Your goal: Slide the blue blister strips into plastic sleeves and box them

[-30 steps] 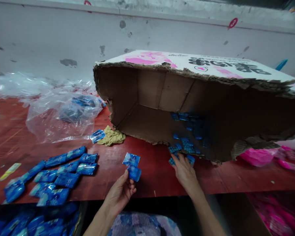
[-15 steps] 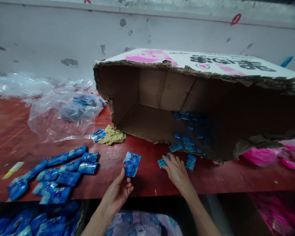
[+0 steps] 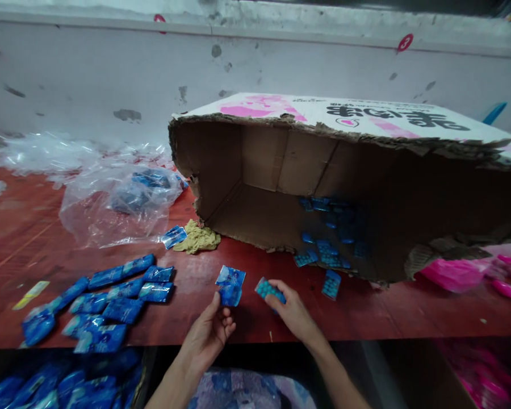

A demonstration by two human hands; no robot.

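The left hand [image 3: 210, 326] is pinching a blue sachet [image 3: 230, 285] at its near end, just over the surface [image 3: 392, 318]; whether it is one piece or two is hard to tell. With so small a hold, it could be twisting or slipping free. The right hand [image 3: 293, 313] is gripping a beaded pack [image 3: 264, 287], the thumb lying across it; too hard a press could be denting it, too loose a one dropping it. A second beaded pack [image 3: 331, 284] is lying near the torn rim of the carton [image 3: 259, 156], where a swinging wrist could be knocking it. At left, a blue packet [image 3: 100, 339] is lying close to the front edge; a forearm's nudge could be tipping it off.
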